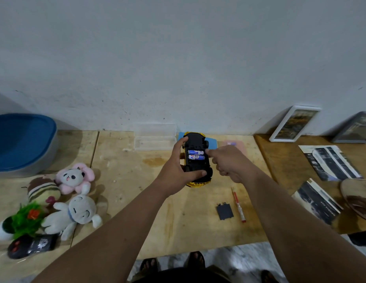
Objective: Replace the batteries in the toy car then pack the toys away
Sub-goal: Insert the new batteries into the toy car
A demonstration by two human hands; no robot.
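At frame centre, the left hand [179, 170] grips the toy car [197, 159] belly-up above the worktop [120, 180], likely to expose its bay. The right hand [227, 162], mostly curled and holding nothing, presses a fingertip on two batteries [196, 155]. Lower right lie one battery cover [225, 211] and one screwdriver [238, 205]; lower left, three plush toys [73, 209].
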